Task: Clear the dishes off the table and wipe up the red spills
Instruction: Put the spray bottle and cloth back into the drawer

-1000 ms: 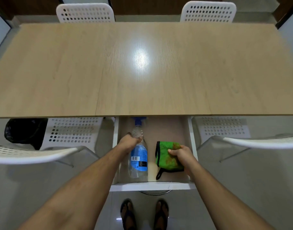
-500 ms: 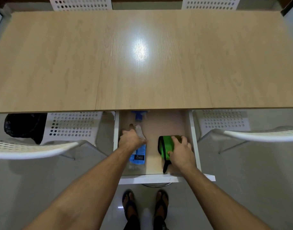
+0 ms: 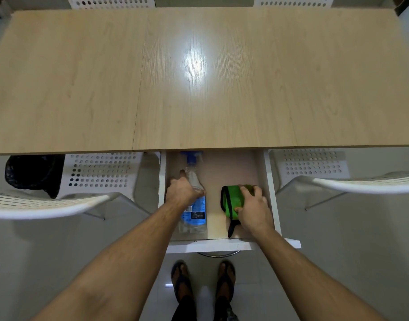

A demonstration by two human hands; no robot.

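Having lowered both items since a second ago, the left hand is curling over the bottle and the right hand is pressing flat on the cloth inside the drawer, suggesting cleanup is ending, the table showing bare among white chairs.

One head-worn view, looking forward and steeply down.

We look from above the near edge of the table, facing its far edge, where chair backs cross the top of the frame. The open drawer lies close below us, and the floor with our feet fills the bottom.
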